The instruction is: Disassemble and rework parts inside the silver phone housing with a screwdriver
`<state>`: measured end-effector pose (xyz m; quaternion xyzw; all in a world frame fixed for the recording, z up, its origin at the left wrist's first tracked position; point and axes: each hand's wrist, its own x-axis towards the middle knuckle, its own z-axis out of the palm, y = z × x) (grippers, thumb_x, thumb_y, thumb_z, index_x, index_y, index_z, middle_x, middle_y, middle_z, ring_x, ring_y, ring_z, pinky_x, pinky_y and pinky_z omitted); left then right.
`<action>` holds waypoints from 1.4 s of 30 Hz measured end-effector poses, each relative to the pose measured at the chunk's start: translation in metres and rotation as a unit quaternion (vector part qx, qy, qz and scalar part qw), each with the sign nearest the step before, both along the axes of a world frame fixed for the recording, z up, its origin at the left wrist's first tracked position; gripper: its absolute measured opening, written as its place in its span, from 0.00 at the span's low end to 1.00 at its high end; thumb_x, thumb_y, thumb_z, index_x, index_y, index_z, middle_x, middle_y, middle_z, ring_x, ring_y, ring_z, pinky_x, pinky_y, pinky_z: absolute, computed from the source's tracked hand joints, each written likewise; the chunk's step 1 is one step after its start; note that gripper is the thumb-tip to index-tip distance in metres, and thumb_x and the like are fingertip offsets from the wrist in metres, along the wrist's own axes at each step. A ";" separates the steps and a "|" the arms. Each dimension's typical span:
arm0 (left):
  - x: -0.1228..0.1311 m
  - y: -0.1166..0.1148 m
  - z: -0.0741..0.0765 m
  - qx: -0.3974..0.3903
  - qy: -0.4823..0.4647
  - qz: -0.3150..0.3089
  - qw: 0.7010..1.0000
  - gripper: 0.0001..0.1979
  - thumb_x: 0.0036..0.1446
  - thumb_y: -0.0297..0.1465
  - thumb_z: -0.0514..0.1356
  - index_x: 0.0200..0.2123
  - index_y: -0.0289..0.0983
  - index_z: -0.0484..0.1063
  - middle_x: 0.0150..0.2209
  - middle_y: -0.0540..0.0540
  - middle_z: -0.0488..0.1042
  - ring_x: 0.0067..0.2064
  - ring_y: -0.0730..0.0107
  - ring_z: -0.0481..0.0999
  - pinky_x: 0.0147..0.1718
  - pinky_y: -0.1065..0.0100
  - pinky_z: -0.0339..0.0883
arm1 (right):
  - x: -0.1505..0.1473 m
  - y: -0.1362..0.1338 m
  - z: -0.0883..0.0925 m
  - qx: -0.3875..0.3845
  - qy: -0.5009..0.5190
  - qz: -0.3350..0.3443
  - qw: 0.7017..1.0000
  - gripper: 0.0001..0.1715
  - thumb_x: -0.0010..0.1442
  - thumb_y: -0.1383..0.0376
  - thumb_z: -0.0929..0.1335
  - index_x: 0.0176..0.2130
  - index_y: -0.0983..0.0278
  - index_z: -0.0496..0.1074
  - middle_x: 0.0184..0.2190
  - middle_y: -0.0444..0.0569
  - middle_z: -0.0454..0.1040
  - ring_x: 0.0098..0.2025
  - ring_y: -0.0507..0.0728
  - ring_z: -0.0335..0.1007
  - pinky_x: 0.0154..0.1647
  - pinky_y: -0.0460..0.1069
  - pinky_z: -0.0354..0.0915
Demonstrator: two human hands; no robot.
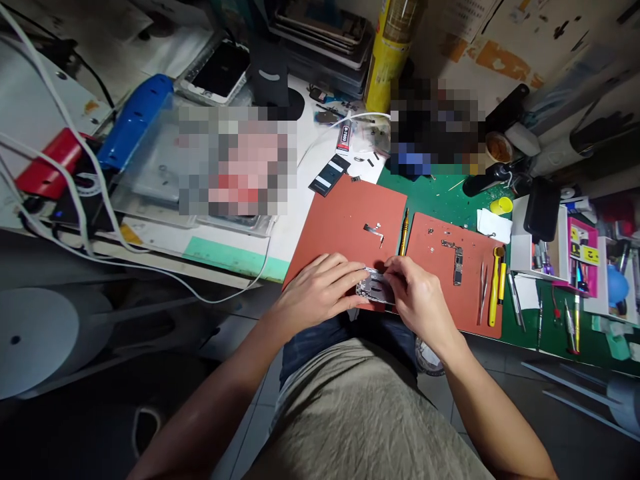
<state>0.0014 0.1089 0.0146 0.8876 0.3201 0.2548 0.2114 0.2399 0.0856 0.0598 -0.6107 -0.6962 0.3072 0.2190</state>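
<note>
We're pinching the phone frame [375, 287] with both hands: left hand [320, 293] at 9 o'clock, right hand [420, 300] at 3, fingers closed on its edges. Probably light, stiff, fragile inside; we're gripping the rim.

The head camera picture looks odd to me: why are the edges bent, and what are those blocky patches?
Head view: wide-lens distortion bows the desk edges; two areas above the red mat are pixelated; the mat is well lit, the floor below dark; left hand and right hand on the opened phone stay fairly sharp.
</note>
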 end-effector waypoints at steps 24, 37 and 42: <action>0.003 -0.001 -0.002 0.050 0.006 0.012 0.999 0.21 0.76 0.45 0.59 0.58 0.34 0.75 0.54 0.39 0.81 0.51 0.53 0.75 0.50 0.53 0.70 | -0.026 0.001 -0.010 0.068 -0.104 0.006 0.992 0.09 0.73 0.69 0.63 0.49 0.61 0.70 0.43 0.52 0.83 0.41 0.59 0.79 0.39 0.51 0.67; 0.004 -0.001 -0.001 0.045 -0.009 0.015 0.999 0.22 0.75 0.45 0.60 0.58 0.32 0.73 0.53 0.38 0.82 0.50 0.54 0.76 0.49 0.53 0.71 | -0.029 0.004 -0.010 0.058 -0.117 -0.009 0.991 0.12 0.70 0.71 0.63 0.50 0.62 0.71 0.38 0.49 0.82 0.37 0.58 0.78 0.36 0.50 0.65; 0.003 -0.001 -0.001 0.031 -0.006 0.014 0.999 0.22 0.75 0.46 0.60 0.58 0.33 0.73 0.53 0.38 0.82 0.50 0.54 0.77 0.49 0.53 0.71 | -0.030 0.005 -0.008 0.044 -0.104 -0.013 0.994 0.15 0.69 0.71 0.62 0.51 0.63 0.72 0.38 0.51 0.82 0.37 0.58 0.78 0.37 0.50 0.66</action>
